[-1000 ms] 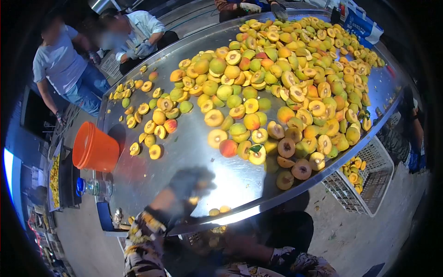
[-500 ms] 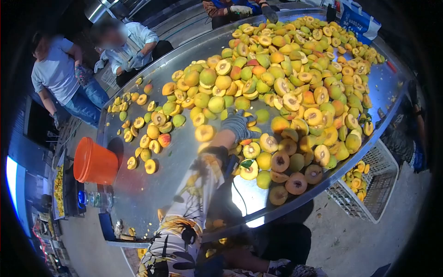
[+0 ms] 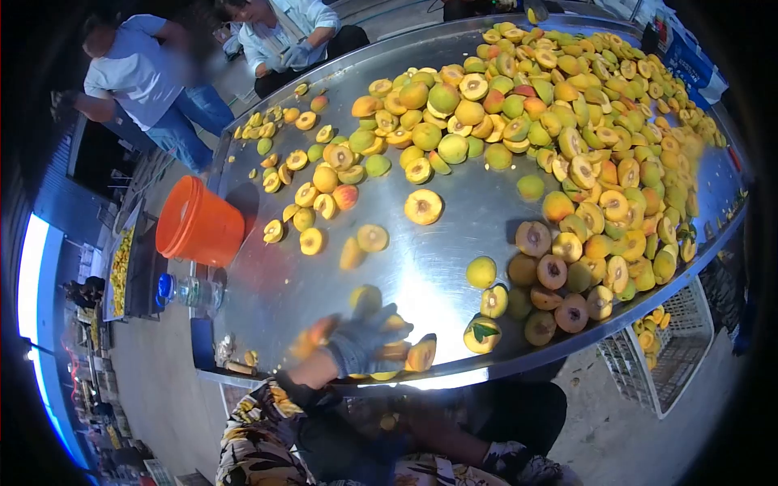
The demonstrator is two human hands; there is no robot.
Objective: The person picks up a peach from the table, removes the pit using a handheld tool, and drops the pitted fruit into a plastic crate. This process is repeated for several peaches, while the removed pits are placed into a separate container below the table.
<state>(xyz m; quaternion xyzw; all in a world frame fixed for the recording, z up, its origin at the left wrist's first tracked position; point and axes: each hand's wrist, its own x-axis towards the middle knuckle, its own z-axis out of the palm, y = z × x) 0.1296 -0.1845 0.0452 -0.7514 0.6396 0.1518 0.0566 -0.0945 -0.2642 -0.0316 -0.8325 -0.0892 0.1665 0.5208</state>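
Note:
My left hand (image 3: 362, 338), in a grey glove, is low over the metal table near its front edge, blurred by motion. Its fingers look spread, with several halved yellow fruits around and under them; one cut fruit (image 3: 421, 353) lies just right of the fingertips. My right forearm (image 3: 446, 433) crosses below the table edge; the right hand is in dark shadow and cannot be made out. A large pile of halved fruits (image 3: 559, 105) covers the right and far part of the table (image 3: 324, 271). A cut fruit with a leaf (image 3: 482, 334) lies near the front edge.
An orange bucket (image 3: 203, 223) and a clear bottle with a blue cap (image 3: 194, 292) stand at the left edge. A white crate (image 3: 648, 381) with fruit is below right. Two people (image 3: 146, 73) are beyond the far left side; another gloved hand (image 3: 535, 11) is at the far edge.
My left hand has moved from the fruit pile toward the front left edge, and several fruits have moved with it, opening a gap in the pile. The view has shifted.

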